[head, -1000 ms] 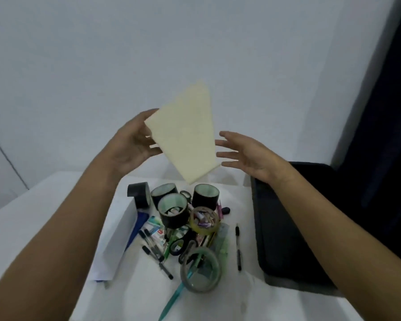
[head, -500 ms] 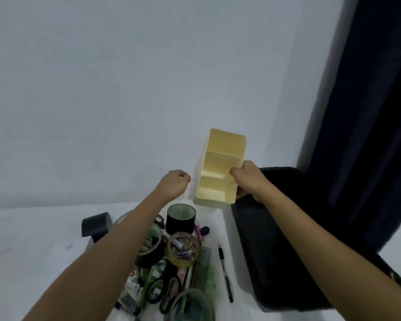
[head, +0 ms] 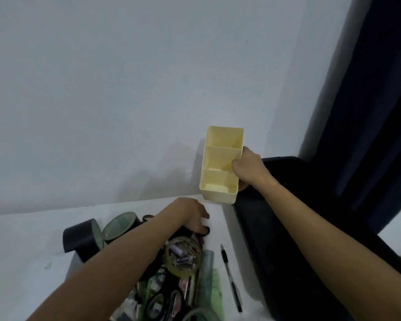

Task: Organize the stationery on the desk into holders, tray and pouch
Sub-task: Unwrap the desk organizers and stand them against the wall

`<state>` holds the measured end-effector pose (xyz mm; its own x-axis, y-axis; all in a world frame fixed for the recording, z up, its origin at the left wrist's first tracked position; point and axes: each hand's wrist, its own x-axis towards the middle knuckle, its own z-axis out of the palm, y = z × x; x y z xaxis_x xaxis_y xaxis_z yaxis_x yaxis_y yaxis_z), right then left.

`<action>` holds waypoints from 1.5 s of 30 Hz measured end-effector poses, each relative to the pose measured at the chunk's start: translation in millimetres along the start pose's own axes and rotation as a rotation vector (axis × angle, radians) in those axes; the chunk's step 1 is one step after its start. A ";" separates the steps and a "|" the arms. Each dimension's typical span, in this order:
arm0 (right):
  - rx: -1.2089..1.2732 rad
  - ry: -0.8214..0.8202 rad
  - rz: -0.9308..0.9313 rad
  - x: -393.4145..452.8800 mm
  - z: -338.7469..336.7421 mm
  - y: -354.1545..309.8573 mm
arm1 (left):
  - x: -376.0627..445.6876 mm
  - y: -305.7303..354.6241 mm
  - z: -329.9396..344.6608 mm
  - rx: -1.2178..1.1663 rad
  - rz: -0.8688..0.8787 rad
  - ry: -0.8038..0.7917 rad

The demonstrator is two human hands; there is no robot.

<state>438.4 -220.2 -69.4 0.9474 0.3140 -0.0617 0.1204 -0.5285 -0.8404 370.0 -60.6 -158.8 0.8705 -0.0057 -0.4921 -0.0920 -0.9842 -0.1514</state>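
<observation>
- two bare hands are out over the white table [head: 28, 249]; the right hand [head: 247, 169] grips a pale yellow holder [head: 219, 158] by its right wall, thumb hooked inside over the rim, fingers behind it.
- the holder has three open compartments in a row and is held up near the back wall, above the far edge of the table and just left of a black tray [head: 287, 239].
- the left hand [head: 192, 215] reaches down at the far end of the stationery pile, fingers curled over something dark and small; whether it actually holds anything, i cannot tell.
- under that forearm sit a black tape roll [head: 79, 237] on its edge and a dark cup-shaped holder [head: 119, 224] just beside it.
- nearer, a clear tape roll [head: 183, 256] lies flat with small bits inside its ring.
- a black pen [head: 230, 278] lies alone on the table between the pile and the tray.
- scissors [head: 164, 304] with dark handles and green-wrapped items sit at the near end of the pile.
- no label or writing on any of it can be read; the picture is too dim and soft.
</observation>
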 end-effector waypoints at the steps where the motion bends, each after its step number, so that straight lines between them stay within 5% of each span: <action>1: 0.003 -0.018 0.006 2.8 0.6 0.5 | 2.2 0.6 2.7 -0.005 0.008 -0.013; 18: -0.114 -0.178 -0.018 27.2 55.9 14.7 | -25.3 -11.8 23.7 -0.040 0.093 -0.024; 25: -0.353 -0.154 -0.007 43.8 80.8 33.1 | -35.6 -10.4 24.9 -0.039 0.064 -0.034; 45: -0.344 -0.045 -0.072 63.6 108.2 51.0 | -28.6 -22.2 23.8 -0.336 -0.102 0.107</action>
<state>472.7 -141.9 -174.4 0.9197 0.3908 -0.0391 0.2866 -0.7358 -0.6136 335.7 -34.4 -161.8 0.9142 0.0947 -0.3940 0.1466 -0.9838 0.1036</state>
